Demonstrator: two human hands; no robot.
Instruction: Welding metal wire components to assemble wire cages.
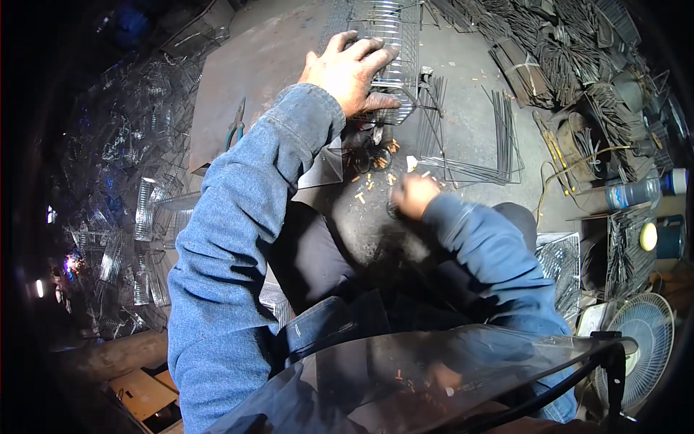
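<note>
My left hand (350, 72) lies over the near left part of a long wire rack (397, 54), made of closely spaced bright rods with mesh sides. Its fingers are spread, and the thumb reaches along the rack's near end. A flat metal plate (246, 79) extends left of the rack. My right hand (416, 195) hovers low in front of my knees, smeared by motion; whether it holds anything does not show. Nearby, small brown stubs (369, 181) litter the floor. Dark bent wire frames (499, 141) lie to the right of the rack.
Blue-handled pliers (236, 126) lie on the plate. Heaped wire racks (144, 210) fill the left side. Bundles of metal rods (564, 65) crowd the far right, with a water bottle (632, 194) and a fan (636, 347) nearer. A transparent visor (405, 376) crosses the lower edge.
</note>
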